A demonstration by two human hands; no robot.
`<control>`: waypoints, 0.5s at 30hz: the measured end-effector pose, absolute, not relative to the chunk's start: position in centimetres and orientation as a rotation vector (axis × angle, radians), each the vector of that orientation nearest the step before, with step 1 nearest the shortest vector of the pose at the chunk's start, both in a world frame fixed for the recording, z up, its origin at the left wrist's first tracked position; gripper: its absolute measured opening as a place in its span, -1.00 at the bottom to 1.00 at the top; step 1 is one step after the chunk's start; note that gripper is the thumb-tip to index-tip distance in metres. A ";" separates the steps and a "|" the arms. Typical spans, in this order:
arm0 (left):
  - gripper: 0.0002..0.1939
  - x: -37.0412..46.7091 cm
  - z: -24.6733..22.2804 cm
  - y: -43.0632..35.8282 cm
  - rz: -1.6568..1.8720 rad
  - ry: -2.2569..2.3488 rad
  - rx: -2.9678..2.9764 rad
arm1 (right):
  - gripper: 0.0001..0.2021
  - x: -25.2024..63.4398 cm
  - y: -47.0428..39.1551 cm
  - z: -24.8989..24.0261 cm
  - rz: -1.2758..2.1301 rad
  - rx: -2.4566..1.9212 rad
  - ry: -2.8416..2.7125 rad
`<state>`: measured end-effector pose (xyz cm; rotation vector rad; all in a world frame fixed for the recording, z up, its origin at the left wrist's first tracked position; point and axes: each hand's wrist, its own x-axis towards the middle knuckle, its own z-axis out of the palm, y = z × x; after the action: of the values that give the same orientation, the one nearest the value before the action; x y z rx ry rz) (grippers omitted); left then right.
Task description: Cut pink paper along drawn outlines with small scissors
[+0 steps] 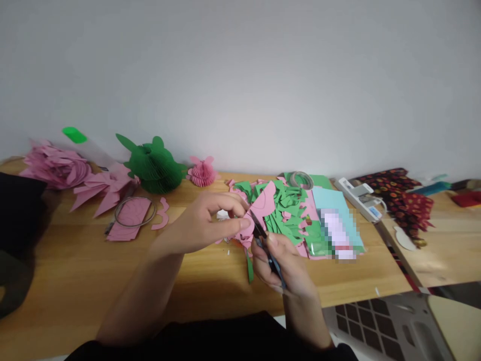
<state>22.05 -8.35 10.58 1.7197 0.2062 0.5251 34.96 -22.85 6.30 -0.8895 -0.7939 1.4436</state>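
Note:
My left hand [208, 220] pinches a pink paper piece [263, 203] with a curved edge, held just above the wooden table [75, 281]. In my right hand [283, 263] are black scissors [263, 240], whose blades meet the lower edge of that pink piece. Behind both hands lies a heap of green and pink paper scraps [289, 205]. A green strip [250, 268] lies on the table under my right hand.
At the back left stand a green honeycomb paper figure [154, 165], a small pink paper one [202, 171] and pink cut shapes [56, 168]. A wire ring [135, 211] lies on pink paper. Light blue sheets [334, 205], a tape roll [300, 179] and a white device [361, 198] are right.

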 end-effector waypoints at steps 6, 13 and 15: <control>-0.73 22.0 10.4 -8.3 0.512 0.197 1.708 | -0.59 34.9 -22.8 6.4 1.463 -0.882 -0.767; -0.74 22.0 10.4 -8.2 0.511 0.207 1.714 | -0.55 34.8 -22.7 6.8 1.453 -0.941 -0.770; -0.74 22.0 10.4 -8.2 0.512 0.219 1.708 | -0.55 34.8 -22.8 6.8 1.449 -0.945 -0.774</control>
<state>21.99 -8.25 10.45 1.7082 0.2191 0.5121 34.84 -22.76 6.77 -0.9453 -0.7737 1.4491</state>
